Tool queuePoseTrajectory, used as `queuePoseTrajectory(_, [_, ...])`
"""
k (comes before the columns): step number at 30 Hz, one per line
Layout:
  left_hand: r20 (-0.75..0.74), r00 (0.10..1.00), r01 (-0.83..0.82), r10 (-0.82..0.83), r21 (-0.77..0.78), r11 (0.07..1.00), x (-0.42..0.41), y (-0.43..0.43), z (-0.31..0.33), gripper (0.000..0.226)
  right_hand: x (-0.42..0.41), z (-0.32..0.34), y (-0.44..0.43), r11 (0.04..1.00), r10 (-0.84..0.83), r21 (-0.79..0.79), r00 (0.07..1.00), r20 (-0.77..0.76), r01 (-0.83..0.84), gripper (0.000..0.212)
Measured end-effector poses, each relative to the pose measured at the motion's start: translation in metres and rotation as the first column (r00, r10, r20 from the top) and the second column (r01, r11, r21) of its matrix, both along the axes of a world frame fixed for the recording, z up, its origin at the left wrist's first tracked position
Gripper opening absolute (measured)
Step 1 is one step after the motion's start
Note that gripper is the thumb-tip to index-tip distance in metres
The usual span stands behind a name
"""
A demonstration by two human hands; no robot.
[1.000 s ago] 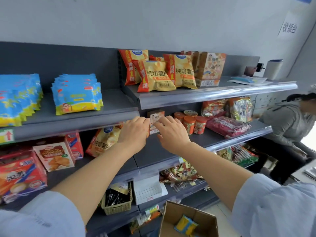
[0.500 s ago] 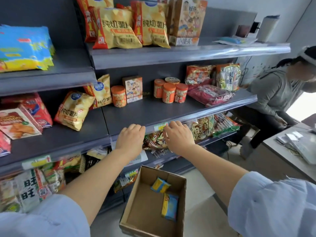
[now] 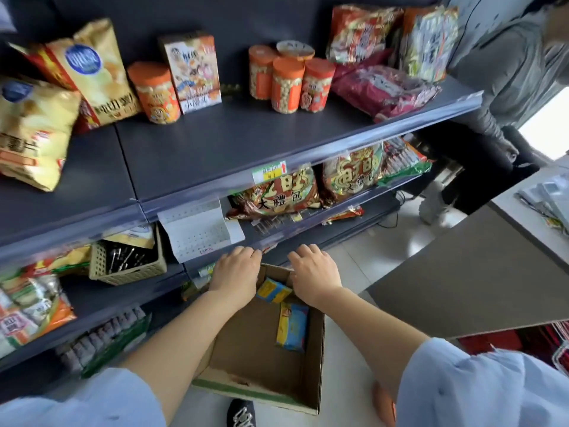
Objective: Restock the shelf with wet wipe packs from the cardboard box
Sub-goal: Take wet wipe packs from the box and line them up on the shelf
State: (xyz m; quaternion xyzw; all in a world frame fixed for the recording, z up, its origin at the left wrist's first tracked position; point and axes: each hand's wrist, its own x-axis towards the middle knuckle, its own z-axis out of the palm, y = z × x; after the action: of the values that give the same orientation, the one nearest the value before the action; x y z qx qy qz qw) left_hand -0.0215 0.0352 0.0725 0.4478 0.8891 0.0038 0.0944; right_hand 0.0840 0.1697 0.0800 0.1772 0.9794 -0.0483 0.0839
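Note:
An open cardboard box sits on the floor below me. Two blue-and-yellow wet wipe packs lie inside it: one near the far wall, another against the right side. My left hand and my right hand hover palm down over the far end of the box, fingers loosely bent, holding nothing. The first pack shows between the two hands. The top shelf with the stacked wipe packs is out of view.
Grey shelves in front carry chip bags, orange canisters and snack bags. A woven basket stands lower left. Another person is at the right by a counter. My shoe touches the box's near side.
Both hands have dropped from the middle shelf down past the shelf edges to just above the box. My view has tilted downward, so the top shelf has left the frame.

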Motion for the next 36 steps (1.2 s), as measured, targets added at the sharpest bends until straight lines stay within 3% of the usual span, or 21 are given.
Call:
queuePoseTrajectory(12, [0.175,0.976,-0.103,0.128,-0.148,0.984,0.019,0.004,-0.147,0.043,-0.001,-0.153,0.000,0.960,-0.035,-0.256,0.957,0.287,0.112,0.046])
queuePoseTrajectory(16, [0.219,0.957,-0.155,0.192,-0.178,0.972,0.020,0.002,-0.181,0.050,-0.008,-0.187,-0.005,0.943,-0.064,-0.292,0.948,0.313,0.161,0.066])
queuePoseTrajectory(18, [0.262,0.935,-0.193,0.240,-0.191,0.962,0.021,0.000,-0.192,0.050,-0.011,-0.196,-0.010,0.939,-0.098,-0.295,0.958,0.269,0.179,0.059])
queuePoseTrajectory(20, [0.356,0.858,-0.299,0.369,-0.239,0.924,0.021,0.000,-0.201,0.052,-0.012,-0.202,-0.015,0.921,-0.120,-0.346,0.974,0.192,0.182,0.042])
queuePoseTrajectory(23, [0.528,0.588,-0.489,0.613,-0.371,0.789,0.019,-0.002,-0.215,0.062,-0.012,-0.204,-0.022,0.853,-0.128,-0.471,0.964,0.231,0.226,0.014])
queuePoseTrajectory(25, [0.592,0.416,-0.558,0.691,-0.434,0.708,0.019,-0.006,-0.223,0.066,-0.010,-0.208,-0.025,0.828,-0.163,-0.480,0.943,0.289,0.290,0.013])
queuePoseTrajectory(27, [0.613,0.307,-0.602,0.728,-0.468,0.647,0.020,-0.010,-0.231,0.069,-0.007,-0.216,-0.023,0.788,-0.314,-0.441,0.896,0.313,0.430,0.018])
queuePoseTrajectory(32, [0.661,0.157,-0.663,0.734,-0.480,0.574,0.021,-0.019,-0.255,0.076,-0.001,-0.250,-0.019,0.550,-0.592,-0.299,0.616,0.519,0.780,0.046])
queuePoseTrajectory(36, [0.649,0.247,-0.608,0.720,-0.475,0.636,0.026,-0.015,-0.268,0.062,-0.002,-0.269,-0.027,0.405,-0.730,-0.244,0.472,0.494,0.881,0.055])
